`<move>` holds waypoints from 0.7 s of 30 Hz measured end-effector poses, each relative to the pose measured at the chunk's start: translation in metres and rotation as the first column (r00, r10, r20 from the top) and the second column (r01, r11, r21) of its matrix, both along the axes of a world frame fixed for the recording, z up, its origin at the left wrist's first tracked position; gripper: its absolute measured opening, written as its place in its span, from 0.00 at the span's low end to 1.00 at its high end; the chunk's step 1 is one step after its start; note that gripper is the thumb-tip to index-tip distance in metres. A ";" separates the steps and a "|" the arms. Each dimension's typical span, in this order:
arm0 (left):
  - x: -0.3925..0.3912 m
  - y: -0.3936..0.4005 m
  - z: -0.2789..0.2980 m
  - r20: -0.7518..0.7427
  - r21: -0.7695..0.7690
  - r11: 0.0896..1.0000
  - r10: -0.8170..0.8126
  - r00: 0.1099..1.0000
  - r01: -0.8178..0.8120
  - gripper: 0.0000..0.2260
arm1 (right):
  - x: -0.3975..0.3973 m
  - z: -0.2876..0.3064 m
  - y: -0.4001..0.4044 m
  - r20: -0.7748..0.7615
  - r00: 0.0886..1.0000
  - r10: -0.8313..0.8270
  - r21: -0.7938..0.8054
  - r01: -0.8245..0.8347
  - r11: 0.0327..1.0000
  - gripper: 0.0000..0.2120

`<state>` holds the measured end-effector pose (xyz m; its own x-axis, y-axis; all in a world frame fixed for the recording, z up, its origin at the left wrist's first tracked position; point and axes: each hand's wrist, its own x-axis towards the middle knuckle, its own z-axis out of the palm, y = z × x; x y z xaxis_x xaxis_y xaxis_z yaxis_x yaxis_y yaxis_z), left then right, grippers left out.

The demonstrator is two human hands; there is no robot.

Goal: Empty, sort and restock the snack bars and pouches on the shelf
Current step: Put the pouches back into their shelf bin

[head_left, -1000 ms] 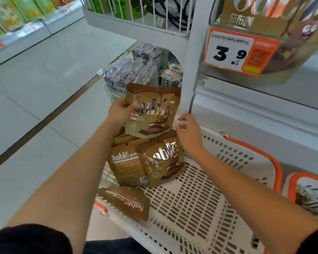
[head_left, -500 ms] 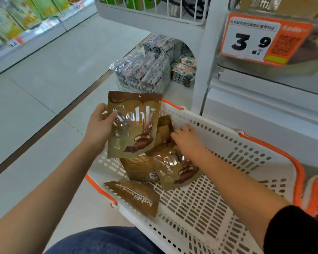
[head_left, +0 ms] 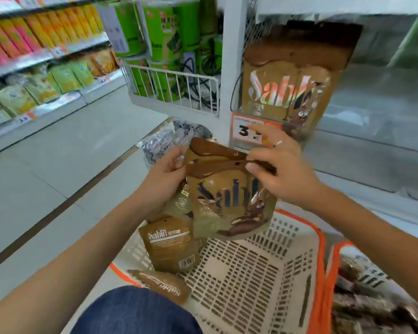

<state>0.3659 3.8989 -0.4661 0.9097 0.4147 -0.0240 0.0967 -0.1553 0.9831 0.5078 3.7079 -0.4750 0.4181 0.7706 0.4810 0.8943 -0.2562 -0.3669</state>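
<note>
Two brown Sablé pouches (head_left: 229, 201) are stacked in front of me above the white basket (head_left: 249, 273). My left hand (head_left: 164, 179) grips their left edge. My right hand (head_left: 280, 169) pinches the dark top strip of the front pouch. Another Sablé pouch (head_left: 287, 88) hangs on the shelf post above an orange price tag (head_left: 245, 131). In the basket one pouch (head_left: 170, 244) lies back side up, and a further pouch (head_left: 162, 284) rests over its near rim.
A second orange-rimmed basket (head_left: 362, 292) with dark packets stands at the right. A wire rack (head_left: 174, 92) holds green tubs at the aisle end. Silver packets (head_left: 162, 143) sit low behind my hands. Across the floor (head_left: 58, 165) run shelves of snack bags (head_left: 34, 90).
My right hand lifted a second pouch out of the basket and brought it up against the one in my left hand. My view rose from the basket toward the shelf.
</note>
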 end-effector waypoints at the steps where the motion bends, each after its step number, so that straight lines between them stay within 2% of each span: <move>1: 0.000 -0.015 0.015 0.014 -0.018 0.999 -0.027 1.000 0.027 0.12 | 0.002 0.016 -0.008 -0.074 0.997 -0.002 0.022 0.003 1.000 0.09; 4: 0.000 -0.058 0.045 0.091 -0.040 0.999 -0.032 0.995 0.036 0.15 | -0.003 0.049 -0.043 -0.206 0.975 -0.086 0.154 0.119 0.981 0.06; 7: 0.000 -0.104 0.063 0.162 -0.092 0.996 0.022 0.986 -0.007 0.12 | -0.013 0.072 -0.086 -0.189 0.967 -0.172 0.214 0.212 0.954 0.04; 10: 0.001 -0.149 0.073 0.231 -0.168 0.986 0.035 0.972 0.004 0.11 | -0.025 0.093 -0.124 -0.236 0.950 -0.205 0.247 0.263 0.933 0.09; 13: 0.004 -0.184 0.085 0.223 -0.229 0.972 0.002 0.975 0.051 0.10 | -0.034 0.111 -0.156 -0.220 0.943 -0.252 0.310 0.312 0.898 0.13; 14: 0.004 -0.193 0.089 0.227 -0.194 0.980 -0.004 0.974 0.050 0.11 | -0.036 0.115 -0.164 -0.218 0.942 -0.257 0.333 0.319 0.887 0.15; 16: 0.007 -0.208 0.093 0.267 -0.008 1.000 0.004 0.964 -0.002 0.07 | -0.037 0.122 -0.178 -0.232 0.933 -0.276 0.350 0.344 0.871 0.18; 18: 0.014 -0.218 0.098 0.321 0.100 0.993 0.032 0.947 -0.068 0.05 | -0.033 0.126 -0.189 -0.255 0.920 -0.298 0.328 0.372 0.869 0.18; 19: 0.020 -0.220 0.100 0.345 0.103 0.991 0.043 0.938 -0.083 0.07 | -0.029 0.127 -0.195 -0.293 0.914 -0.281 0.307 0.368 0.878 0.18; 21: 0.035 -0.220 0.102 0.353 0.111 0.988 0.062 0.934 -0.108 0.12 | -0.019 0.127 -0.210 -0.487 0.861 -0.146 0.283 0.314 0.906 0.16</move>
<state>0.4009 3.6792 -0.3643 0.8128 0.4694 0.3449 -0.2288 -0.2871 0.9302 0.4887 3.4979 -0.3477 0.7943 0.4462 0.4124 0.5432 -0.2174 -0.8110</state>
